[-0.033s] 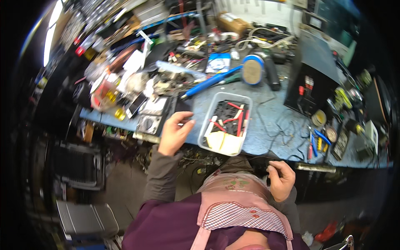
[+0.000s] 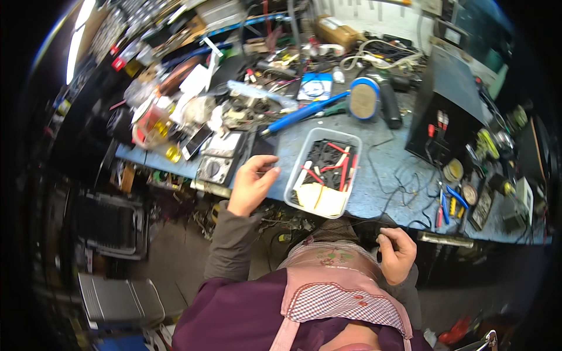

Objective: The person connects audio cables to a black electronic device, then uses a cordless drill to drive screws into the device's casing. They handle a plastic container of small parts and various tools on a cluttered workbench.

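Just left of the clear plastic tray (image 2: 323,173) on the blue worktop (image 2: 380,175), the left hand (image 2: 250,186) pinches a small, thin, dark flat piece (image 2: 264,146), likely light and stiff, best held by its edges, while the right hand (image 2: 398,253) curls loosely closed below the tray, its grip apparently empty.

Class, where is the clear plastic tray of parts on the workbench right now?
In the head view the clear plastic tray sits near the front edge of the blue workbench, just right of the left hand.
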A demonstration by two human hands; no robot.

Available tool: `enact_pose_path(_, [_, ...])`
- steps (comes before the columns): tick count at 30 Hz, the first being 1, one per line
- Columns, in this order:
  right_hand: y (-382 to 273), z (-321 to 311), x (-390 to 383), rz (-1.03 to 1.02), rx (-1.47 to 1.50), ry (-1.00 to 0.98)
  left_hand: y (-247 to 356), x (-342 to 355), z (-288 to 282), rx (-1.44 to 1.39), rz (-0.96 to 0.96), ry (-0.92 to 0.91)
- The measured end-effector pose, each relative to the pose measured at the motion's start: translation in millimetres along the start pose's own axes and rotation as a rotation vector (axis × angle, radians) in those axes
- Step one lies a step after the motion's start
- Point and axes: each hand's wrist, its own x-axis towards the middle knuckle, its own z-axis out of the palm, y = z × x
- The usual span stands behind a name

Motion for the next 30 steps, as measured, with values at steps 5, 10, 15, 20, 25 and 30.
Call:
enact_pose_path(5, [-14, 10, 19, -0.093, -0.034, -0.333, -1, -21, -4, 0.029, -0.031, 0.056])
enact_pose_path(10, [-25, 49, 53, -0.132, 0.039, -0.513, 8, -26, -4, -0.018, -0.043, 0.068])
enact_pose_path(15, [13, 91, 88, 0.016, 0.251, -0.177, 13, -27, -5, 0.001, -0.054, 0.060])
enact_pose_path(20, [20, 87, 95, 0.018, 0.429, -0.225, 7, -24, -17, 0.066, -0.059, 0.152])
enact_pose_path(25, [24, 86, 94, 0.004, 0.394, -0.276, -2, -18, -20, 0.116, -0.038, 0.183])
enact_pose_path(30, [23, 83, 88, -0.010, 0.312, -0.292, 16, -2, -4, 0.047, -0.021, 0.117])
